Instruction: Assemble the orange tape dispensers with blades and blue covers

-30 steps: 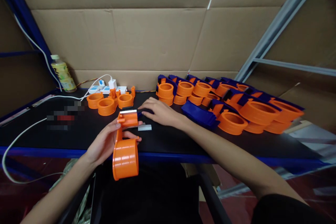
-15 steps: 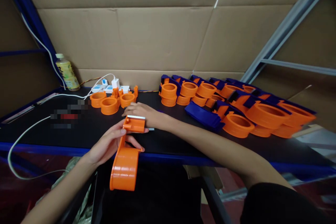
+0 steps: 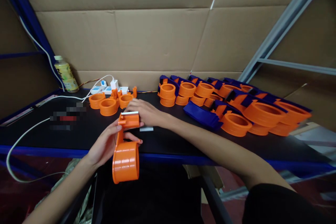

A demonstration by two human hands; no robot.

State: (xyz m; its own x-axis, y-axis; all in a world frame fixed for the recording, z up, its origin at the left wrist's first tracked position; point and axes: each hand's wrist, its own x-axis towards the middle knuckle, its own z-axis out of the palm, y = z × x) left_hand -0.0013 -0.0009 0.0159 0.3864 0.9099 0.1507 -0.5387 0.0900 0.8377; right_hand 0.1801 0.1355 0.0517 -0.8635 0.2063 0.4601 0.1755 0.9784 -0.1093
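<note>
An orange tape dispenser (image 3: 126, 162) hangs in my left hand (image 3: 106, 143), its hollow ring down and its toothed metal blade (image 3: 130, 113) at the top. My left fingers wrap round its narrow neck. Just behind the blade end is my right hand (image 3: 143, 110), back upward and knuckles bent. The dispenser's head covers most of the right fingers, so I cannot see what they grip, if anything. Flat metal strips (image 3: 146, 128) lie on the black tabletop below the right wrist.
Orange dispenser frames (image 3: 108, 107) stand beyond my hands at left. Stacked orange-and-blue dispensers (image 3: 236, 124) fill the right side, with loose blue covers (image 3: 202, 115) before them. A power strip (image 3: 105, 90), white cables and a yellow-labelled bottle (image 3: 66, 74) are at back left.
The dispenser's head has shifted slightly left and its ring has swung up a little, showing more of its opening. The right hand has moved slightly up, uncovering more of the metal strips.
</note>
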